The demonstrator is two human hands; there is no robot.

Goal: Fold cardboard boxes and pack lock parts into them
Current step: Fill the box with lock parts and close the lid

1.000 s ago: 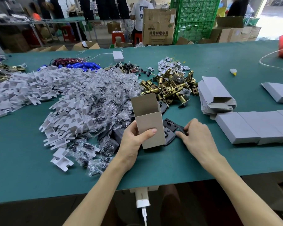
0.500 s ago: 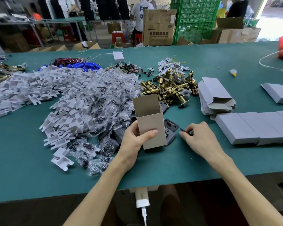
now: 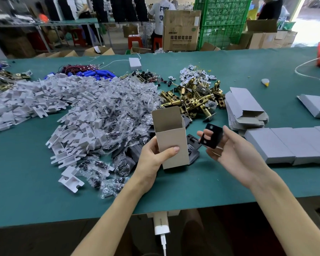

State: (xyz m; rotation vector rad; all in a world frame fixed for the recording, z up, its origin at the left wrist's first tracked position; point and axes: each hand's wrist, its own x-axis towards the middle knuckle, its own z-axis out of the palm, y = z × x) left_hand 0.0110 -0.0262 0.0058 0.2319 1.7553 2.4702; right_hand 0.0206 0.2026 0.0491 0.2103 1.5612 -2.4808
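While the left hand (image 3: 153,157) grips an upright cardboard box (image 3: 172,143), top flap open, over the green surface (image 3: 26,191), the right hand (image 3: 235,154) pinches a black lock plate (image 3: 211,136) just beside the box's mouth. Packing appears under way; next, the plate must be turned edge-down to slip into the opening.

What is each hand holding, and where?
Left hand grips the open cardboard box around its lower half; right hand pinches the black plate by its edges.
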